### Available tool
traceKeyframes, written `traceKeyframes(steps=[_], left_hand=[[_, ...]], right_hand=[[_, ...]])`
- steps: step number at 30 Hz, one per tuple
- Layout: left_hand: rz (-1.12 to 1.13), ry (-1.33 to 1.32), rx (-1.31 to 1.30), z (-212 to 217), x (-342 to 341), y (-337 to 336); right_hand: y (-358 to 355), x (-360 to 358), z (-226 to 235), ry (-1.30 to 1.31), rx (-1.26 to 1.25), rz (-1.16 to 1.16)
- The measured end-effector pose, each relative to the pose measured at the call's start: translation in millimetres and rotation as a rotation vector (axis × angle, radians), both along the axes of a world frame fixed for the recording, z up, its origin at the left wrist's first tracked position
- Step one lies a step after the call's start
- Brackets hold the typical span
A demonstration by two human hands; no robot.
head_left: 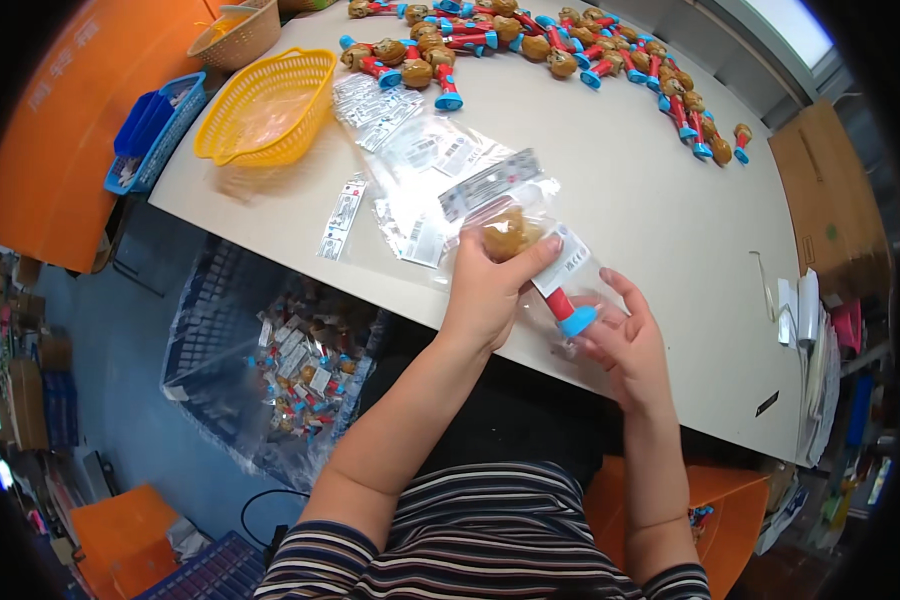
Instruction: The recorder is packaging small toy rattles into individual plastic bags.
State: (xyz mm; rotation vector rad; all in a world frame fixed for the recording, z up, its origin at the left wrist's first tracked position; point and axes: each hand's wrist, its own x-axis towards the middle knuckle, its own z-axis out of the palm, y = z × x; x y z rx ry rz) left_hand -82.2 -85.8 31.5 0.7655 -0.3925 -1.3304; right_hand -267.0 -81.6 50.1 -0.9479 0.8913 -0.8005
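Above the table's near edge I hold a toy with a round brown head, a red stem and a blue base, inside a clear plastic bag with a white printed label. My left hand grips it at the head end, thumb across the label. The fingers of my right hand are closed on the bag beside the blue base. Just beyond my left hand lie loose clear bags with printed labels, overlapping one another. One narrow printed packet lies apart to their left.
Many loose toys of the same kind are heaped along the far side of the table. A yellow basket and a blue basket stand at the left. Below, a lined blue crate holds bagged toys. A cardboard box is at right.
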Motion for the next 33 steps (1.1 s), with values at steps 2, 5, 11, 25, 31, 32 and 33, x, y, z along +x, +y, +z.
traceKeyframes(steps=[2,5,11,25,31,32,33], left_hand=[[0.045,-0.023,-0.014,-1,-5,0],[0.179,-0.076,-0.002,-3,-15,3],[0.249,-0.03,-0.025,-5,-7,10],[0.393,-0.18,-0.077,-8,-7,12],[0.216,0.138,-0.094,-4,2,18],[0.148,0.209,-0.132,-11,7,16],[0.147,0.209,-0.131,-11,6,16]], right_hand=[[13,12,-11,-0.032,-0.068,-0.078],[20,29,-14,-0.016,-0.125,-0.171],[21,36,-22,0.141,-0.438,-0.205],[34,41,-25,-0.143,-0.277,-0.079],[29,33,-29,-0.083,-0.252,-0.06],[27,30,-28,-0.127,-0.132,-0.031],[22,26,-30,-0.126,-0.132,-0.033]])
